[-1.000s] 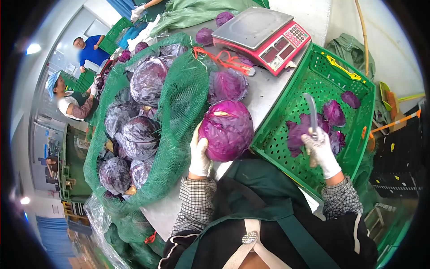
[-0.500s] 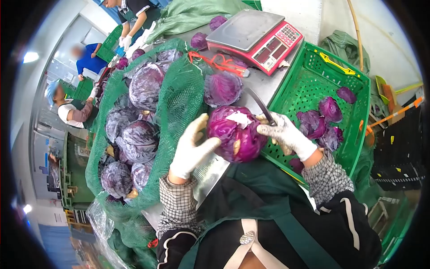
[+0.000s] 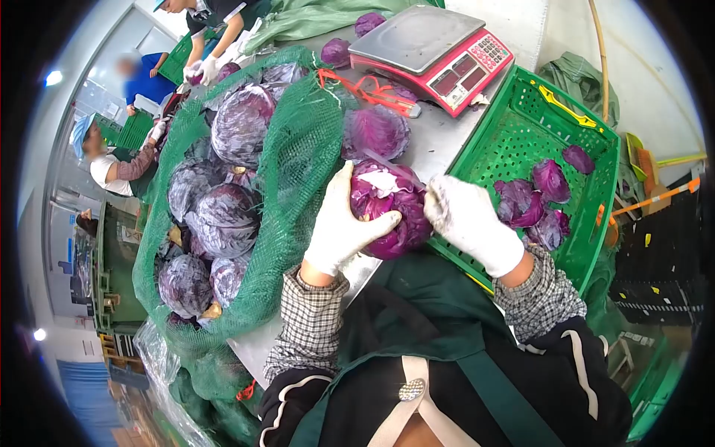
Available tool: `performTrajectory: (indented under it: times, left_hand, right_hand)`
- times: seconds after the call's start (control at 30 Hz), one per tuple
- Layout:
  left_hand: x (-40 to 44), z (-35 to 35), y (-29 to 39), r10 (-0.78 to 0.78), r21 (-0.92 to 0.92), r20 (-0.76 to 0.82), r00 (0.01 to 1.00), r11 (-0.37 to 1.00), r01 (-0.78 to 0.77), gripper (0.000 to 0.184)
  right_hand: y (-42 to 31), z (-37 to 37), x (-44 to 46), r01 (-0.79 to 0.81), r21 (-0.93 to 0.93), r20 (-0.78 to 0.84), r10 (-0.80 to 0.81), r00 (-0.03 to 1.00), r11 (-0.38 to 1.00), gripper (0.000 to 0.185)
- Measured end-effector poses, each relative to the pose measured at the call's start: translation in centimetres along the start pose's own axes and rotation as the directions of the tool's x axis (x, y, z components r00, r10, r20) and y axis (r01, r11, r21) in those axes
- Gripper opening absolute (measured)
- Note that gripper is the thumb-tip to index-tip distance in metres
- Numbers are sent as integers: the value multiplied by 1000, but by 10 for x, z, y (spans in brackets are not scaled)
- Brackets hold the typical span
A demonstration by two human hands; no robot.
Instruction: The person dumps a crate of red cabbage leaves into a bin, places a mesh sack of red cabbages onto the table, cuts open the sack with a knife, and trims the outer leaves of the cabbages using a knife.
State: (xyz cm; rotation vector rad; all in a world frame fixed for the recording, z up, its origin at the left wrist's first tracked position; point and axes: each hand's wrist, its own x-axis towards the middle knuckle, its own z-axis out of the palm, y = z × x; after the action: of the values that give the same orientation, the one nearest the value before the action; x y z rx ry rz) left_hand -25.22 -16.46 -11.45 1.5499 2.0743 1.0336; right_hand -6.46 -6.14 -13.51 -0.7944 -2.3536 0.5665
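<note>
A trimmed red cabbage [image 3: 402,223], glossy purple with a pale cut patch on top, is in front of me. My left hand [image 3: 345,223], in a white glove, grips its left side with fingers and thumb. At the cabbage's right side, my gloved right hand [image 3: 473,227] is closed round a knife [image 3: 395,170]; its blade is smeared by motion over the cabbage's top, and the handle is hidden in the fist. Just beyond lies a loose, cupped purple cabbage leaf [image 3: 378,134]. To the left, a green mesh sack [image 3: 298,141] holds several dusty red cabbages [image 3: 223,221].
A red digital scale [image 3: 465,71] stands on the metal table [image 3: 439,149]. Right of it, a green plastic crate [image 3: 514,112] contains several purple leaves [image 3: 551,181]. Small cabbages lie near the scale. Other people work at the upper left.
My left hand has closed onto the cabbage's left side. My right hand has turned, and the knife blade has swung left across the cabbage's top. The view has shifted slightly.
</note>
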Motion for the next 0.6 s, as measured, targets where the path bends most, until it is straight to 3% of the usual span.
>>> performTrajectory:
  times: [0.03, 0.07, 0.2, 0.3, 0.33, 0.37, 0.4, 0.47, 0.53, 0.6]
  left_hand:
    - [2, 0, -4, -36, -73, 2, 999, 997, 36, 104]
    - [3, -1, -9, -70, -147, 5, 998, 987, 70, 104]
    - [3, -12, -14, -183, -450, 42, 982, 874, 182, 94]
    - [2, -17, -14, -274, -671, 65, 960, 700, 245, 86]
    - [5, -15, -17, -285, -595, 44, 957, 763, 255, 85]
    - [7, -14, -17, -271, -591, 38, 962, 770, 241, 86]
    - [7, -12, -15, -263, -583, 39, 964, 778, 236, 86]
    - [3, -10, -14, -173, -448, 56, 983, 876, 180, 90]
    - [2, -10, -15, -17, -200, 29, 999, 980, 23, 98]
    - [-1, -9, -8, 50, -106, 64, 997, 993, -43, 100]
  right_hand:
    - [11, 4, 2, 2, -89, -76, -9, 997, 996, 10]
    - [29, 7, 2, 41, -34, -189, -47, 981, 999, 11]
    - [82, -3, -44, -344, 91, -30, 347, 937, 935, 14]
    - [149, 5, -97, -525, -60, -101, 518, 849, 849, 16]
    - [153, 2, -102, -547, -71, -112, 538, 835, 834, 18]
    - [153, 6, -108, -554, 125, -163, 568, 807, 823, 30]
    - [155, 8, -112, -578, 255, -76, 612, 787, 775, 35]
    - [93, -11, -78, -616, 489, 104, 660, 744, 617, 46]
    - [60, -11, -55, -553, 670, 238, 563, 792, 495, 53]
    - [34, 3, -41, -473, 723, 217, 484, 848, 504, 56]
